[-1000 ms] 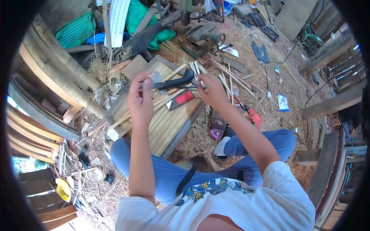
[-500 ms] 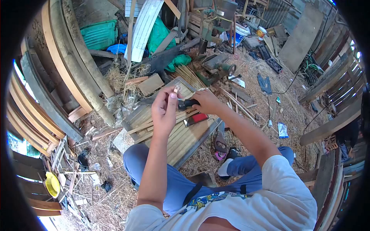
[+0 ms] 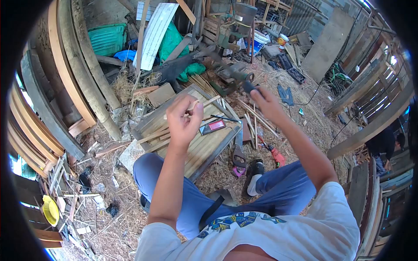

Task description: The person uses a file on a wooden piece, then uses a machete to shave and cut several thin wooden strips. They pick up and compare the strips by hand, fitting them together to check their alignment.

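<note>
My left hand [image 3: 183, 114] is closed around a thin wooden strip [image 3: 212, 100], one end of which sticks out to the right over the wooden panel. Raised to the right, my right hand [image 3: 266, 102] grips a dark-handled tool [image 3: 248, 86]. Its far end is smeared by motion, so I cannot tell what kind of tool it is. Below both hands lies the wooden panel [image 3: 198, 160], slatted and dark-edged, bearing several thin strips [image 3: 152, 135] and a flat red-and-black object [image 3: 213, 127].
A handsaw [image 3: 238, 155] leans by the panel's right edge, near a red power tool [image 3: 276, 157] on the shavings-covered ground. A bench vise [image 3: 237, 73] stands ahead. Long planks [image 3: 65, 65] lean at left. Another person [image 3: 383, 145] is at far right.
My right hand has moved away from my left, up and to the right, with the dark-handled tool. The strip in my left hand has turned sideways. The view has shifted slightly.
</note>
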The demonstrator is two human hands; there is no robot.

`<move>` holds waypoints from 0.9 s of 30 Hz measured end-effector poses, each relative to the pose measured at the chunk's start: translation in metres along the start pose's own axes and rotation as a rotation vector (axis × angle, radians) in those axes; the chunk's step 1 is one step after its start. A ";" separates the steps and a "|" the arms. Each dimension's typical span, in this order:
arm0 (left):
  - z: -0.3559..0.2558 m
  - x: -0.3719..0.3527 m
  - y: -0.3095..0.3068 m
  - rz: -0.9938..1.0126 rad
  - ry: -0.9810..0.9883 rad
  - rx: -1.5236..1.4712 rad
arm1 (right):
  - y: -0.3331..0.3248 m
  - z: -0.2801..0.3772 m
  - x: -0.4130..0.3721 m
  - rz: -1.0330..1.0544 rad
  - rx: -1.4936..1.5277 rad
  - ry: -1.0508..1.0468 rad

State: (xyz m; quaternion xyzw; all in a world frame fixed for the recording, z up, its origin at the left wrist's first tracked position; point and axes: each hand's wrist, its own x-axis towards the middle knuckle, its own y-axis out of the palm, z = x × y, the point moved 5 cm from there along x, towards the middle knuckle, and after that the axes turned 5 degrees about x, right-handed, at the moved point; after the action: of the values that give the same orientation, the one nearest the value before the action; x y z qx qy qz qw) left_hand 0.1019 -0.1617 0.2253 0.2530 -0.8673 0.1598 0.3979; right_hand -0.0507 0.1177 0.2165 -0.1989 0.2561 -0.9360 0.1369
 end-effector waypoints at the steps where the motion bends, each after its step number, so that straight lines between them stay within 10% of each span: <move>1: 0.001 -0.002 -0.001 0.000 0.003 0.051 | -0.013 0.010 -0.004 -0.059 0.096 -0.011; 27: 0.053 -0.021 0.031 0.244 -0.371 -0.059 | 0.047 0.009 0.040 0.223 0.664 0.107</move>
State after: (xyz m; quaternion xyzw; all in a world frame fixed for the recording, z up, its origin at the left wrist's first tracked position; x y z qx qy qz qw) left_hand 0.0639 -0.1554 0.1730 0.1595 -0.9540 0.1323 0.2165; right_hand -0.0753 0.0606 0.2108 -0.0652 -0.0351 -0.9566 0.2818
